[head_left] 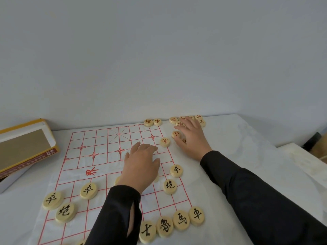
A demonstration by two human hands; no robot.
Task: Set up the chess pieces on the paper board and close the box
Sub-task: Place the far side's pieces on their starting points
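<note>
On the creased paper board (102, 138), my left hand (141, 165) lies flat, fingers loose; my right hand (192, 137) spreads straight-fingered over pale, red-lettered pieces (176, 134).

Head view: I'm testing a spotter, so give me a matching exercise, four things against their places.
1 yellow box
2 left hand
3 right hand
4 black chariot piece

A near right corner of the paper board
B left of the board
C on red-lettered pieces past the board's right edge
D on the board's middle

Pairs: 1-B, 2-D, 3-C, 4-A
</note>
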